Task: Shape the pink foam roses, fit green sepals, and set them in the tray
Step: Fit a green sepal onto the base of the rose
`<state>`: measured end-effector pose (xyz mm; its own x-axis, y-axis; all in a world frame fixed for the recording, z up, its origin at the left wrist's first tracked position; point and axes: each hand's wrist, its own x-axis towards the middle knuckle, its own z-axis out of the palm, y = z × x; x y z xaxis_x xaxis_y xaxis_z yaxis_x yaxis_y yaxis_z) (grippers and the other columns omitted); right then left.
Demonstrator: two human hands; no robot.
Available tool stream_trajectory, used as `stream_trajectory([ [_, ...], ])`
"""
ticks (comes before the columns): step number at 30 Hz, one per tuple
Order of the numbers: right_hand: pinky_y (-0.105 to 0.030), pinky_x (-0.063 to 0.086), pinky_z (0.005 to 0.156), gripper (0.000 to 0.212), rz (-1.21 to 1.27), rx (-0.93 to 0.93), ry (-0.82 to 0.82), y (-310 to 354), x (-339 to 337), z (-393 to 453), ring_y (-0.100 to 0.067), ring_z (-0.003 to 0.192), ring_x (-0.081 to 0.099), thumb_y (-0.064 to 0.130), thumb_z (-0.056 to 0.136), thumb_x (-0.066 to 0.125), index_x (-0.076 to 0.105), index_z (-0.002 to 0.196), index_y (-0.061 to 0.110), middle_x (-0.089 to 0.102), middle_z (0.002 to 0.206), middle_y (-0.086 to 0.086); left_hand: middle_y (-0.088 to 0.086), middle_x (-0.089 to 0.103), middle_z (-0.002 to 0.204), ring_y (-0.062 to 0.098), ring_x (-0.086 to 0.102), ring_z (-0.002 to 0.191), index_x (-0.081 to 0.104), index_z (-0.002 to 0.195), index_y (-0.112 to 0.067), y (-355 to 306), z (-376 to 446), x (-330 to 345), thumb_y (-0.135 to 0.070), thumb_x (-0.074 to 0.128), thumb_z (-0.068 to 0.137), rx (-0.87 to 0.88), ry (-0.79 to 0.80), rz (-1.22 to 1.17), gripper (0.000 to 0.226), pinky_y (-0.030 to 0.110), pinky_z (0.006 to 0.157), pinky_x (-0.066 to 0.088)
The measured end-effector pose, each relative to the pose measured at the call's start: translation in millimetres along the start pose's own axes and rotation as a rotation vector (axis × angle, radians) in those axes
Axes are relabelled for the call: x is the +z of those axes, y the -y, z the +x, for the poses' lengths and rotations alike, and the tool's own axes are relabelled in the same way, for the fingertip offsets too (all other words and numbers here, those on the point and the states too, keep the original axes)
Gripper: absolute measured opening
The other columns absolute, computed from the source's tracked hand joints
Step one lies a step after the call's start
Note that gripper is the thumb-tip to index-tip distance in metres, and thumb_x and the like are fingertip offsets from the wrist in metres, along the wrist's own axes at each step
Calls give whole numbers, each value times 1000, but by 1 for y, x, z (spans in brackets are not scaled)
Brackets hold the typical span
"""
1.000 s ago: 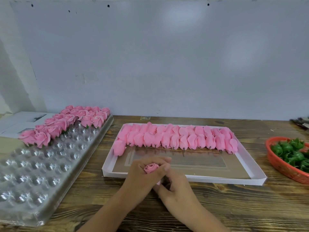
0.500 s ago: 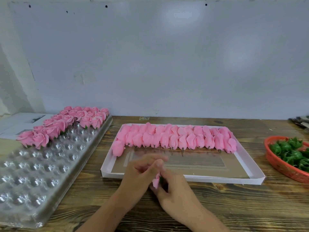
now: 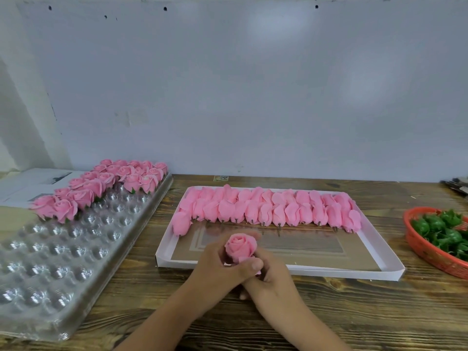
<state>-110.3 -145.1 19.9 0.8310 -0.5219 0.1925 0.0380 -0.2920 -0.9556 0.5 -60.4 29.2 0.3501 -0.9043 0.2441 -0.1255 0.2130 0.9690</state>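
Both hands are meeting near the front edge of the wooden table (image 3: 329, 312), just before the white box's (image 3: 354, 271) front rim. The left hand (image 3: 217, 268) is curling around a pink rose (image 3: 240, 247), bloom pointing up, while the right hand (image 3: 272, 277) is gripping its base. Finished roses (image 3: 101, 188) are filling the clear tray's (image 3: 63, 262) far end. Green sepals (image 3: 442, 230) are lying in the red basket (image 3: 420, 249) at the right edge.

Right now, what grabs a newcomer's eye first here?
The pink foam rose, held upright at centre front by the left hand and right hand. Behind it, a row of unshaped pink buds fills the far side of the white tray. At left, finished roses fill the far end of the clear blister tray.
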Motion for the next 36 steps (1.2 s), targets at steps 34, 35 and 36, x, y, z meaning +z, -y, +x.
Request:
stream_trajectory([
  [34,-40,55,74,32,-167,-15,-124,-11,-6,3,-17,79,64,24,89,63,66,116,41,74,93,4,-16,64,120,12,62,117,53,132,-49,12,3,-5,-34,69,82,69,-90,135,54,24,94,50],
  [35,-40,55,74,32,-170,-15,-128,-11,-5,3,-18,78,64,25,89,64,66,116,42,74,92,4,-16,65,118,10,63,115,54,130,-49,12,3,-5,-34,69,82,71,-104,132,52,22,92,51],
  [36,-39,55,74,33,-177,-22,-130,-11,-5,3,-16,77,64,25,89,64,65,117,43,74,92,6,-15,66,117,9,64,113,56,128,-49,11,3,-5,-34,69,81,75,-121,131,51,20,90,51],
])
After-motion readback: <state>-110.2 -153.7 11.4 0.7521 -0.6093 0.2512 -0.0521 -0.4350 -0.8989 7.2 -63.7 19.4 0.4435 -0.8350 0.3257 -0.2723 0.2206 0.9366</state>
